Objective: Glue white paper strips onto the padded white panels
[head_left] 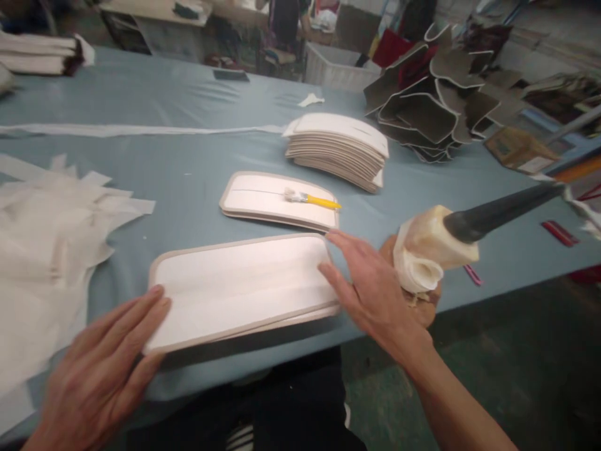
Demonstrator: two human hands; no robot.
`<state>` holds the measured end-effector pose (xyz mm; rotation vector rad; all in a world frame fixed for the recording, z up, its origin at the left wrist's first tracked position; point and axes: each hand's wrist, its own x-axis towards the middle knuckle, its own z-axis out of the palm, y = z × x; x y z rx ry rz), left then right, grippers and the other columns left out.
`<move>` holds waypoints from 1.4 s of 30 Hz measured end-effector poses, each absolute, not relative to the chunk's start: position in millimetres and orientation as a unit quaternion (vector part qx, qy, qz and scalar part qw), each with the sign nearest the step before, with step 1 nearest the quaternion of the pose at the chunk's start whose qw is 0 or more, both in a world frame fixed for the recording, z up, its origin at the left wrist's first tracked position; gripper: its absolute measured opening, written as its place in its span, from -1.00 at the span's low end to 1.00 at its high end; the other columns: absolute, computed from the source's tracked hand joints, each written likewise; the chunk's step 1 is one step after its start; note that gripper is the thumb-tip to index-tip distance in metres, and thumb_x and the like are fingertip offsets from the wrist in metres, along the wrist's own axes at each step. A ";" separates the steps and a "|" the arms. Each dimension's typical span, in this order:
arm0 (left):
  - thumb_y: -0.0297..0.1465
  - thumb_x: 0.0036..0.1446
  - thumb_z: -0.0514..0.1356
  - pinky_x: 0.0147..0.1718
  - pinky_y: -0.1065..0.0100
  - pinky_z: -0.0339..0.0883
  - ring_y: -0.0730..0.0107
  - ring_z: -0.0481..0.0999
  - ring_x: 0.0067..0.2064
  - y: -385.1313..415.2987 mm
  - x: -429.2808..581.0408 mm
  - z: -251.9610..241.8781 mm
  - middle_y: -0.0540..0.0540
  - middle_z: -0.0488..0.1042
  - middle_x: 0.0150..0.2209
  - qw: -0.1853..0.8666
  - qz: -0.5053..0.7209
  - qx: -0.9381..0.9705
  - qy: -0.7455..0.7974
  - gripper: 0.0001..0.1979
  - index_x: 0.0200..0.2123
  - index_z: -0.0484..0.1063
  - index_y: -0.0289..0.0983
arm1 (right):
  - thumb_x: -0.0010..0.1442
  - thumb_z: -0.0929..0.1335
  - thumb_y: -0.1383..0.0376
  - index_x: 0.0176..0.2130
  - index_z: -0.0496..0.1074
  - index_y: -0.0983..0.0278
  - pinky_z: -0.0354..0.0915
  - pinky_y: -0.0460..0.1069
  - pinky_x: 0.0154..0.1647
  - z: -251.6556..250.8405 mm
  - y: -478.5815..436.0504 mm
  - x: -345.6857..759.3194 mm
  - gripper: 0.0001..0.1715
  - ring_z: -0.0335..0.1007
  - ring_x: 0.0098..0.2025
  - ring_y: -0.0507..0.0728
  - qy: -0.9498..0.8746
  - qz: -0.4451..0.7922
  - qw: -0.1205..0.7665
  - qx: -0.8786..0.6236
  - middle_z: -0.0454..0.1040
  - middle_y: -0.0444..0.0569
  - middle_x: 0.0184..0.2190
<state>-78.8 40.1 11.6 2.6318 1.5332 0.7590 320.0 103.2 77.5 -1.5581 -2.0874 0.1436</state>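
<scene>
A long white panel [244, 288] with rounded corners and a beige border lies near the table's front edge, and part of another panel shows beneath its right side. My left hand [101, 369] grips its left end, fingers over the top and thumb at the near corner. At the opposite end my right hand [370, 285] holds the edge between thumb and fingers. Just beyond, a brush [319, 201] with a yellow handle and whitish bristles rests on a smaller group of panels [258, 199]. Farther back stands a taller stack of similar panels [338, 147].
White sheet pieces [42, 250] are heaped at left. Right of my hand stands a cream-coated container [417, 244] with a black tube. Dark curved pieces [427, 100] pile up behind, near a cardboard box [521, 149]. A red tool [559, 233] lies at right.
</scene>
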 end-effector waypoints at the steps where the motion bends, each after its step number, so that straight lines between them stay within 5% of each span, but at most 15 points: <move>1: -0.32 0.38 0.08 0.55 0.17 -0.01 0.12 0.25 0.50 40.5 -77.2 13.4 0.09 0.08 0.59 -0.014 0.239 0.842 0.483 -0.27 0.56 0.02 -0.01 | 0.54 0.25 0.02 0.36 0.39 0.41 0.26 0.29 0.42 79.0 96.4 306.7 -0.34 0.33 0.42 0.37 -0.802 0.038 0.250 -0.541 0.43 0.30 0.38; 7: -0.30 0.45 0.05 0.52 0.24 -0.05 0.12 0.26 0.47 40.1 -72.3 17.2 -0.03 0.03 0.60 -0.058 0.222 0.855 0.465 -0.31 0.57 0.00 -0.19 | 0.45 0.28 -0.21 0.47 0.25 0.49 0.17 0.30 0.51 55.5 69.1 253.9 0.00 0.12 0.55 0.40 -0.886 0.007 0.164 -0.435 0.18 0.28 0.53; 17: -0.15 0.49 -0.01 0.26 0.05 0.34 0.00 0.51 0.30 40.3 -72.5 5.4 -0.18 0.35 0.47 -0.088 0.231 0.838 0.487 -0.33 0.57 -0.01 -0.13 | 0.49 0.27 -0.10 0.61 -0.12 0.43 0.16 0.35 0.50 17.9 65.7 297.7 0.05 0.04 0.58 0.42 -0.860 -0.031 0.156 -0.485 0.12 0.32 0.55; 28: -0.21 0.47 0.01 0.20 0.03 0.31 0.00 0.52 0.20 45.2 -82.9 8.7 -0.07 0.46 0.39 -0.110 0.218 0.834 0.494 -0.44 0.47 0.26 -0.11 | 0.46 0.30 -0.12 0.50 0.20 0.52 0.21 0.34 0.48 15.4 69.2 294.2 -0.03 0.14 0.54 0.45 -0.848 -0.046 0.140 -0.508 0.18 0.33 0.52; 42: 0.02 0.45 0.00 0.14 -0.01 0.33 -0.08 0.53 0.18 43.8 -79.1 5.7 -0.13 0.46 0.39 -0.130 0.177 0.831 0.510 -0.34 0.47 0.26 -0.13 | 0.40 0.37 -0.17 0.48 0.24 0.55 0.15 0.35 0.50 12.3 69.4 289.9 0.05 0.12 0.54 0.47 -0.837 -0.015 0.156 -0.524 0.16 0.37 0.52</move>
